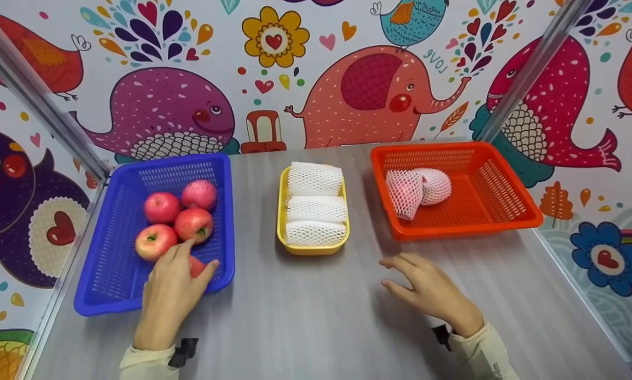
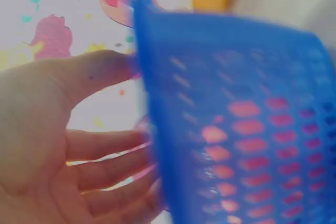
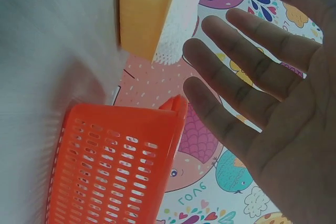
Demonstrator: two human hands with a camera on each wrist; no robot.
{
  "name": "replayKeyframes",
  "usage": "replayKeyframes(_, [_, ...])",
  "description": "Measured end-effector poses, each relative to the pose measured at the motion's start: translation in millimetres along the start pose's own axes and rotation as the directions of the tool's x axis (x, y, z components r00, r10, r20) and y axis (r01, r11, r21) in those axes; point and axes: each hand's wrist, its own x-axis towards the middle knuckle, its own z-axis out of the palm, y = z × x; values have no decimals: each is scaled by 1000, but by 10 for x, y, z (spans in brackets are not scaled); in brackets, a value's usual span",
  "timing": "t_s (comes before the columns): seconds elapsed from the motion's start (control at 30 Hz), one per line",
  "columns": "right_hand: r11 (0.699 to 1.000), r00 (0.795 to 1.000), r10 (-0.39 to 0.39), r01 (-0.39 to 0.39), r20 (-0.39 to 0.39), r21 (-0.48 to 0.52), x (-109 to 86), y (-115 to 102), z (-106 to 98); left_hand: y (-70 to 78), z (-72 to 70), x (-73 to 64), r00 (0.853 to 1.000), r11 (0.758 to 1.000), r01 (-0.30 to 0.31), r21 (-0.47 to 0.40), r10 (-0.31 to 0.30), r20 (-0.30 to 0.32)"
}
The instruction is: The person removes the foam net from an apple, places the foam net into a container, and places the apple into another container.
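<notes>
My left hand (image 1: 170,290) reaches over the near rim of the blue basket (image 1: 102,279), fingers spread loosely above a red apple (image 1: 196,267) that it partly covers. Several other red apples (image 1: 162,207) lie uncovered just beyond the fingertips. In the left wrist view, the basket wall hides the fingertips. My right hand (image 1: 426,287) hovers over the table in front of the red basket (image 1: 453,228), holding nothing, its fingers apart in the right wrist view. Two apples in white foam nets (image 1: 436,186) sit at the left inside that red basket.
Between the two large baskets stands a small yellow basket (image 1: 313,250) with three white foam nets (image 1: 316,209) laid across it. All stand on a grey table (image 1: 300,316). Behind it and along the sides rise walls (image 1: 316,68) printed with cartoon animals.
</notes>
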Motion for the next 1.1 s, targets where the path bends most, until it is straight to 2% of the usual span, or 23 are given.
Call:
replayKeyframes(0.13, [1000, 1000, -6, 6, -1, -1, 6, -1, -17, 209, 18, -205, 993, 996, -86, -20, 84, -83])
replayKeyframes(0.23, [1000, 1000, -7, 7, 2, -5, 12, -3, -25, 350, 53, -371, 987, 990, -140, -21, 138, -80])
replayKeyframes(0.43, [1000, 1000, 6, -6, -3, -6, 4, 1, -29, 552, 137, -605, 984, 985, -174, -12, 174, 29])
replayKeyframes(0.63, [1000, 1000, 2, -3, -24, -31, 46, 61, -98, 604, 193, -690, 982, 992, -126, -16, 127, 137])
replayKeyframes(0.7, [999, 999, 21, -22, -31, -42, 107, 119, -183, 610, 205, -697, 980, 993, -114, -20, 116, 163])
replayKeyframes(0.8, [991, 994, 111, -112, -21, -67, 264, 261, -366, 616, 213, -696, 976, 994, -103, -31, 107, 190])
replayKeyframes(0.9, [966, 972, 235, -232, 12, -118, 486, 474, -543, 620, 215, -692, 972, 995, -91, -39, 97, 213])
replayKeyframes(0.97, [938, 946, 319, -308, 49, -160, 648, 644, -631, 622, 216, -693, 969, 996, -79, -39, 86, 233])
replayKeyframes(1.03, [910, 915, 392, -371, 93, -184, 816, 814, -692, 622, 219, -694, 964, 997, -69, -37, 77, 253])
replayKeyframes(1.1, [878, 872, 466, -435, 150, -199, 973, 969, -729, 621, 229, -696, 962, 997, -67, -39, 75, 262])
